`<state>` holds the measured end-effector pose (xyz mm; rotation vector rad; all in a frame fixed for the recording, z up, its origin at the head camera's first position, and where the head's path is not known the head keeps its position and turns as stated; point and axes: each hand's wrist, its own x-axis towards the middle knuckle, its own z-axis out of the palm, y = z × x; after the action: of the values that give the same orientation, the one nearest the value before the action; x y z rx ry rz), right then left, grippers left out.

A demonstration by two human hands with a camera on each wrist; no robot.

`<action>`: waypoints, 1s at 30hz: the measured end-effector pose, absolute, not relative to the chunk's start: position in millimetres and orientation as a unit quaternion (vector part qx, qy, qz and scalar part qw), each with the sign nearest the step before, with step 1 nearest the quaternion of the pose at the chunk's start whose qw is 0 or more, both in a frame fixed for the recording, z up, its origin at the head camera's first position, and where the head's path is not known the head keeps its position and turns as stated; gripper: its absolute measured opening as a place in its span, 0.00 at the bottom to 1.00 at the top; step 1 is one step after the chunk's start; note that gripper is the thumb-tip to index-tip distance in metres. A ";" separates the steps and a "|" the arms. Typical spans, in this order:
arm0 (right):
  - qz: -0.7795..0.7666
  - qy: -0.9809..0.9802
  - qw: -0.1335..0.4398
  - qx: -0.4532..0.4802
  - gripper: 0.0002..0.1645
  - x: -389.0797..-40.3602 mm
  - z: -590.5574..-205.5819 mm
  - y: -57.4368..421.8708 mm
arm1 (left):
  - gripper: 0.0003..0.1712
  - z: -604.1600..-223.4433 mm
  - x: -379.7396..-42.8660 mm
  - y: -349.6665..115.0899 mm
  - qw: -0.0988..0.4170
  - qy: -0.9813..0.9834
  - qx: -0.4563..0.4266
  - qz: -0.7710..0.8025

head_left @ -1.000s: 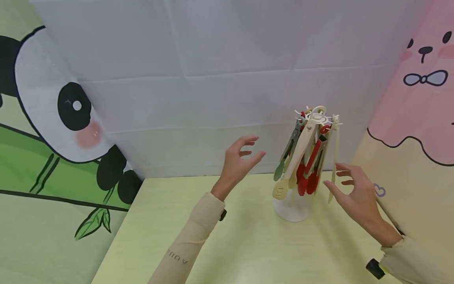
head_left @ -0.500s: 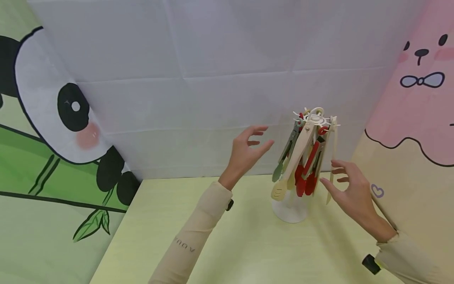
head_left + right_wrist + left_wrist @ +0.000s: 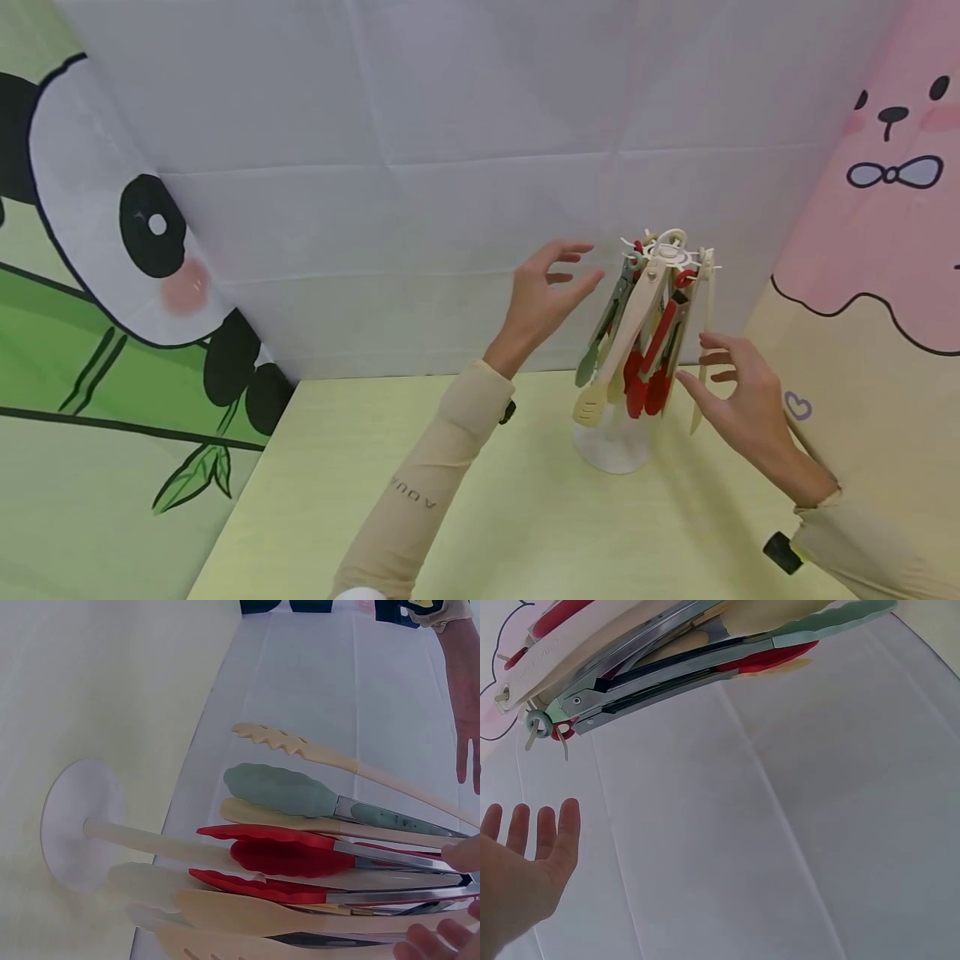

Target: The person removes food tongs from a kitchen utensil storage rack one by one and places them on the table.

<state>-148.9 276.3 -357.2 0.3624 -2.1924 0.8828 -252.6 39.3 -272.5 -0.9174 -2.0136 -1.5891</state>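
A white rotating utensil stand (image 3: 611, 452) bears several hanging kitchen utensils. Green tongs (image 3: 585, 367) hang on its left side, a cream slotted turner (image 3: 590, 406) at the front and red-tipped tongs (image 3: 660, 333) toward the right. My left hand (image 3: 543, 296) is raised left of the stand, fingers loosely bent, holding nothing; the left wrist view has it apart from the green tongs' ring. On the other side, my right hand (image 3: 742, 396) is half curved near a cream utensil at the right. Fingers (image 3: 427, 941) overlap the utensils in the right wrist view, but contact cannot be made out.
The stand is on a pale yellow table (image 3: 360, 467) near its back edge. Behind rises a white cloth (image 3: 420, 217), with a panda-print cloth (image 3: 82, 208) at left and a pink bear-print cloth (image 3: 885, 217) at right. A spaghetti server (image 3: 274, 740) hangs among the utensils.
My left hand has risen and moved right, closer to the stand. The right hand has shifted slightly up and left. The utensils hang much as before.
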 end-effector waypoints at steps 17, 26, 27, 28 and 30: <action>0.357 -0.852 0.357 0.140 0.34 -153.7 -348.9 269.7 | 0.17 -250.4 -265.5 61.6 0.199 -0.749 -0.328 -0.540; 0.371 -0.851 0.346 0.133 0.32 -157.2 -344.4 265.8 | 0.17 -238.6 -269.9 77.9 0.187 -0.765 -0.328 -0.522; 0.372 -0.851 0.346 0.132 0.32 -157.9 -344.2 265.6 | 0.17 -237.7 -270.6 79.7 0.183 -0.765 -0.330 -0.522; 0.373 -0.850 0.348 0.131 0.32 -158.6 -344.0 265.6 | 0.17 -236.6 -270.8 81.4 0.180 -0.763 -0.332 -0.525; 0.373 -0.850 0.350 0.129 0.31 -159.8 -343.9 265.5 | 0.16 -234.3 -271.2 84.7 0.176 -0.760 -0.337 -0.527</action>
<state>-159.8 265.5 -343.9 0.3337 -2.2000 0.9652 -271.2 84.7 -234.3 -0.9556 -2.1537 -1.4918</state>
